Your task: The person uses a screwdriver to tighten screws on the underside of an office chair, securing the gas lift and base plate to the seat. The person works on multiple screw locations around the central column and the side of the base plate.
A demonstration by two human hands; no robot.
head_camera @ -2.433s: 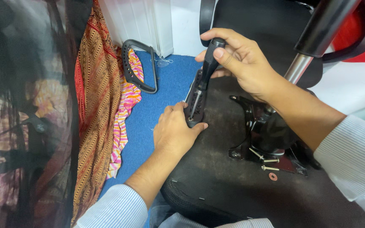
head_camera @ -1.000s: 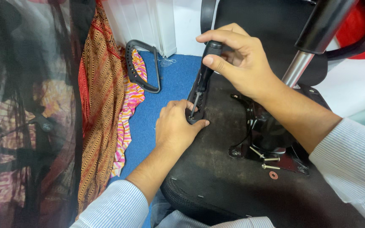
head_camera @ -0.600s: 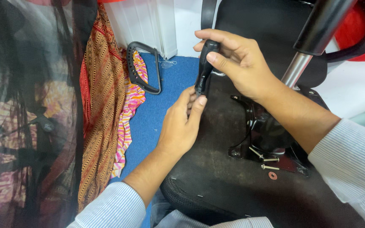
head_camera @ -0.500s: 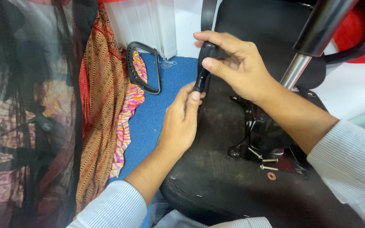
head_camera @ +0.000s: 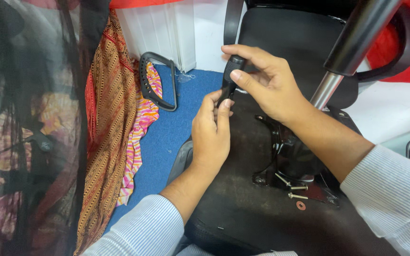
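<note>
Black and ribbed, a short tool handle [head_camera: 232, 71] is being pinched near its top between the thumb and curled fingers of the right hand [head_camera: 266, 83]. Just below that grip, the left hand [head_camera: 210, 135] is closing its fingertips on the handle's lower end, where a dark shaft seems to start; what sits at the tip is hidden by the fingers. Both hands are pressed onto the tool, neither one spread.

Beneath the grip, an upturned chair seat [head_camera: 243, 208] is lying with its dark underside facing up. To the right of the grip and lower, a black metal bracket [head_camera: 281, 151] is sitting on that underside, with a chrome and black column [head_camera: 352, 47] rising from it. Below the bracket, several loose screws [head_camera: 293, 187] and a small reddish washer [head_camera: 301, 205] are lying on the seat.

Judging by those loose screws, the fastening work looks unfinished: the tool is lifted clear of the seat, touching no screw.

Left of the grip, a detached black armrest [head_camera: 156, 81] is lying on blue carpet [head_camera: 176, 137], beside patterned cloth [head_camera: 112, 123].
</note>
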